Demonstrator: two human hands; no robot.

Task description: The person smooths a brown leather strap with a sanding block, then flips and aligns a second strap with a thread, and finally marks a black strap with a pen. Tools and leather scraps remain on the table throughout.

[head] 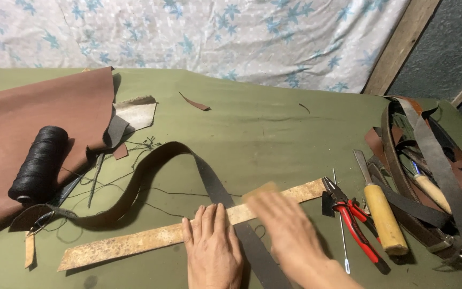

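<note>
Head view: both hands (241, 241) press the dark strap (209, 184) flat.

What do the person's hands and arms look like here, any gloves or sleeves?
Both are bare: no gloves, rings or watch visible on the left hand or the right hand. No sleeve shows on the right forearm up to the frame edge. The right hand is motion-blurred, so fine detail is unclear.

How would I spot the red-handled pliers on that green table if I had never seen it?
Start at the heap of dark leather straps on the right of the green table. Just left of it lies a wooden-handled tool, and the red-handled pliers lie beside that, near the right hand. Their handles are the only bright red thing there.
</note>
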